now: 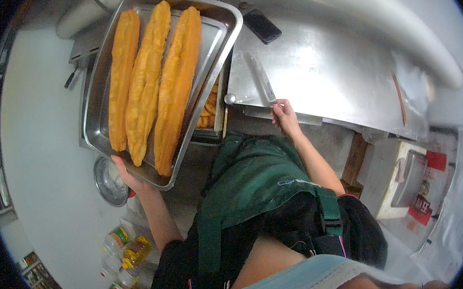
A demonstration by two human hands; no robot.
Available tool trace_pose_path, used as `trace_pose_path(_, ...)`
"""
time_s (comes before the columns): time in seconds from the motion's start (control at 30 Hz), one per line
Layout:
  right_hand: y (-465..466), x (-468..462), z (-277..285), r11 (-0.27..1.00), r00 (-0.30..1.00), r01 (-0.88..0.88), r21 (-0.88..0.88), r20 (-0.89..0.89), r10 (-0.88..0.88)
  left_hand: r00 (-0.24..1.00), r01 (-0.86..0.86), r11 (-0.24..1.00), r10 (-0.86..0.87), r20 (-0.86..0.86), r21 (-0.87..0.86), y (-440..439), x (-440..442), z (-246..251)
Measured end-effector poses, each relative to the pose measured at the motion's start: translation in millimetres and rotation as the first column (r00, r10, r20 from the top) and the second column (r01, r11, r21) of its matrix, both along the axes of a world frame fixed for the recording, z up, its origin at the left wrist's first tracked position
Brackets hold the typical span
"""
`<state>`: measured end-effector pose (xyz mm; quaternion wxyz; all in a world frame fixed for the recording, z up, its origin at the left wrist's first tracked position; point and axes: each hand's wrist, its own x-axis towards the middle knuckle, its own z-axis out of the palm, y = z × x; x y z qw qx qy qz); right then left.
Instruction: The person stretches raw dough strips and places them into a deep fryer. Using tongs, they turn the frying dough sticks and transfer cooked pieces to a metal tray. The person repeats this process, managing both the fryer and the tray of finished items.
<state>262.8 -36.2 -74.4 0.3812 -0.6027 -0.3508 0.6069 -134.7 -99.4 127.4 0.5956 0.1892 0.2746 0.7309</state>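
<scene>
My left hand (132,180) grips the near lower corner of a deep stainless steel tray (216,38), its fingers partly hidden under it. Three long golden fried dough sticks (179,89) lie side by side in the tray, which is held up at the left. At the edge of a steel worktop (323,66), my right hand (285,117) has its fingers closed on the handle end of a knife (265,79). The blade points away from me over the worktop. Beneath the raised tray, more browned fried food (210,111) partly shows in another metal tray.
A black phone (262,26) lies on the worktop's far left, and a thin wooden stick (399,99) at its right end. A metal bowl (111,182) stands below the held tray. Several oil bottles (135,252) are at the lower left. A large pale pipe (389,15) runs behind the worktop.
</scene>
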Motion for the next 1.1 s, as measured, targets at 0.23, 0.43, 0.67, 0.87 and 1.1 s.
trace_pose_path(0.23, -9.4, -37.0, 7.0, 0.95, 0.8, -0.201, 0.238, 0.599, 0.019, 1.0, 0.025, 0.997, -0.025, -0.003, -0.075, 7.9, -23.3, -8.8)
trace_pose_path(0.43, -5.9, -63.0, 21.0, 0.898, 0.529, -0.433, 0.075, 0.828, 0.186, 0.997, -0.041, 0.987, 0.03, -0.073, -0.153, 4.3, -27.8, -11.3)
trace_pose_path(0.67, -11.3, -36.4, -5.5, 0.922, 0.437, -0.375, 0.094, 0.895, 0.086, 0.972, -0.113, 0.973, 0.066, -0.225, -0.203, 5.2, -22.2, -2.4)
trace_pose_path(0.87, -37.0, 26.4, -12.3, 0.966, 0.306, -0.258, -0.037, 0.945, 0.118, 0.991, 0.122, 0.99, -0.125, -0.044, -0.066, 4.8, -33.6, -12.2)
trace_pose_path(1.1, -54.9, 198.6, 17.4, 0.964, 0.238, 0.247, 0.096, 0.959, -0.156, 0.995, 0.087, 0.984, -0.094, -0.038, -0.157, 2.8, -36.2, -8.7)
